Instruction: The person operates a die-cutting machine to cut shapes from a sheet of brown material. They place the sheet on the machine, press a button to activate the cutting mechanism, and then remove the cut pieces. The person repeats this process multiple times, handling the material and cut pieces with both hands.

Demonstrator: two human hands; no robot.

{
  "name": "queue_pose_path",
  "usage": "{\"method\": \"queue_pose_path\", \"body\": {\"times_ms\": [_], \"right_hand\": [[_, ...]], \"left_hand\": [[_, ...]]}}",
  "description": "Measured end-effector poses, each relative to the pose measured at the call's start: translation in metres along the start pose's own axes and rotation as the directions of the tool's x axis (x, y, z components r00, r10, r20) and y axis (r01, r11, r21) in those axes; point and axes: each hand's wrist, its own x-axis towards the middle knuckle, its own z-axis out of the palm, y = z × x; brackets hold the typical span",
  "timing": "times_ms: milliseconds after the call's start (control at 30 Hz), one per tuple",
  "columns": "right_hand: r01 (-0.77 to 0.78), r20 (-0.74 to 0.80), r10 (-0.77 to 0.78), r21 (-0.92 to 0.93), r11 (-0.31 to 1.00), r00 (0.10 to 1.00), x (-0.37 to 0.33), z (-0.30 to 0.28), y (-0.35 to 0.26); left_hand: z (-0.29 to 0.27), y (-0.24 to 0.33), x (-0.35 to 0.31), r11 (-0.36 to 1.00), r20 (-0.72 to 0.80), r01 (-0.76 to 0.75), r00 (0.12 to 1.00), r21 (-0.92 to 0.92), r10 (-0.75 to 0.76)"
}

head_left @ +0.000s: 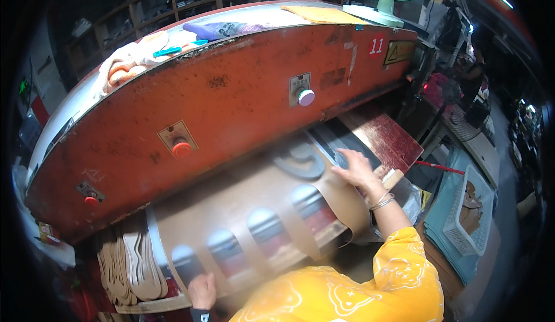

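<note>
A wide tan sheet (225,206) lies under the front of an orange press (243,85). Several rounded cut-outs run along its near edge, and its right end curls down. On the sheet rests a grey curved cutting die (300,165), somewhat blurred. My left hand (202,291) is closed at the sheet's near left corner, its fingers curled at the edge there. My right hand (359,173) reaches over the sheet's far right corner, beside the dark strip (347,140). Its fingers are apart, and I see nothing held in them.
Stacked tan sole-shaped pieces (136,264) stand left of the sheet. Red buttons (181,149) and a pale knob (306,97) stick out of the press front. Cloths (130,62) and a green fan (384,4) sit on top. At right, a white basket (465,229) holds brown scraps.
</note>
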Motion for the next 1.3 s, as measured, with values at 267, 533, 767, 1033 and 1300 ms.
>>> {"method": "queue_pose_path", "body": {"times_ms": [267, 533, 767, 1033, 1300], "right_hand": [[0.229, 0.240, -0.204, -0.081, 0.970, 0.949, -0.016, 0.032, -0.084], [0.148, 0.185, -0.233, 0.382, 0.912, 0.955, -0.045, -0.022, 0.006], [-0.039, -0.001, 0.039, -0.050, 0.998, 0.999, -0.062, -0.025, 0.095], [-0.261, 0.482, 0.135, 0.205, 0.943, 0.866, -0.112, -0.035, 0.098], [-0.176, 0.525, -0.055, 0.380, 0.908, 0.849, -0.190, -0.049, 0.109]], "left_hand": [[-0.061, -0.012, -0.053, 0.968, -0.206, 0.105, 0.966, -0.228, -0.153], [-0.046, -0.036, -0.129, 0.853, -0.394, 0.277, 0.795, -0.443, -0.462], [-0.006, -0.035, -0.124, 0.719, -0.246, 0.153, 0.875, -0.678, -0.417], [-0.031, -0.069, -0.017, 0.918, -0.439, 0.192, 0.832, -0.347, -0.340], [-0.046, -0.068, -0.081, 0.948, -0.438, 0.243, 0.843, -0.205, -0.311]]}}
